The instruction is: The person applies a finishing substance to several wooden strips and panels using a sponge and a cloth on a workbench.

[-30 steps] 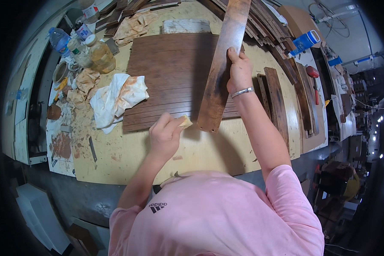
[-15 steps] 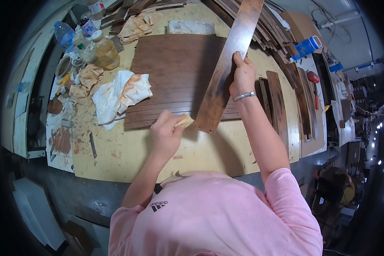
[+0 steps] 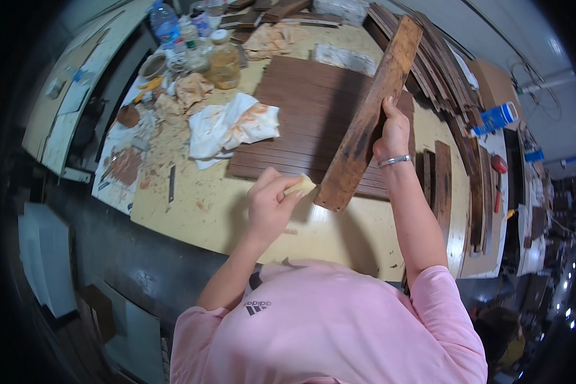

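My right hand [image 3: 393, 134] grips a long brown wooden plank [image 3: 365, 131] by its right edge, holding it raised at a slant. The plank's face is worn, with dark blotches and small holes at its near end. Pinched in my left hand [image 3: 267, 206] is a small pale yellow pad [image 3: 304, 185], perhaps a sponge. It is close beside the plank's near end; whether they touch I cannot tell. Beneath the plank lies a wide dark brown grooved panel [image 3: 301, 115]. A white cloth with brown stains [image 3: 233, 128] rests over the panel's left edge.
Bottles and a jar of amber liquid [image 3: 224, 61] crowd the far left, near stained rags [image 3: 189, 93]. Stacked dark strips [image 3: 432, 70] line the far right. Shorter wood pieces [image 3: 441, 179] and a red-handled tool [image 3: 498, 182] lie at right. A thin dark strip [image 3: 171, 184] lies at left.
My view has turned, so the table appears rotated and shifted right. The plank has tilted, and its face shows less glare. Both hands keep their holds.
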Motion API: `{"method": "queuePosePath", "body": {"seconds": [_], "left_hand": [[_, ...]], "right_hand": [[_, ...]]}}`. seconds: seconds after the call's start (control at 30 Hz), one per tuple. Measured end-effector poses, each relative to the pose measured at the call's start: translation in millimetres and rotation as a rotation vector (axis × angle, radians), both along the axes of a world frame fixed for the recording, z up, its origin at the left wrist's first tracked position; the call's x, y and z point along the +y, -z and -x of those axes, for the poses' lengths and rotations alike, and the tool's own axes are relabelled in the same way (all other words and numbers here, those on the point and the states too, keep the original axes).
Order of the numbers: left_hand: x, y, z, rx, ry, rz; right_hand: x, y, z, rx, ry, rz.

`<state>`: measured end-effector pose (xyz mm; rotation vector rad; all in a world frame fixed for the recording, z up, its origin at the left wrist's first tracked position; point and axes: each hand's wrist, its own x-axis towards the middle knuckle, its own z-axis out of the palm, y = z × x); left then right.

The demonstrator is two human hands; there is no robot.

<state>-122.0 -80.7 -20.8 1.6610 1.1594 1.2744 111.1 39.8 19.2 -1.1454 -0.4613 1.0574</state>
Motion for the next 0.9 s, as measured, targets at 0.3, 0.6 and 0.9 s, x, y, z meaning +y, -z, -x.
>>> {"method": "queuePosePath", "body": {"seconds": [0.3,0.6,0.9], "left_hand": [[-75,-59,2,-0.254,-0.077,-0.260],[-103,-58,-9,-0.207,-0.215,-0.405],[-135,-64,-14,-0.166,-0.248,-0.461]], "right_hand": [[-25,18,84,0.425,-0.846,0.330],[-11,82,93,0.682,-1.477,0.379],[-78,68,122,0.280,-1.529,0.417]]}}
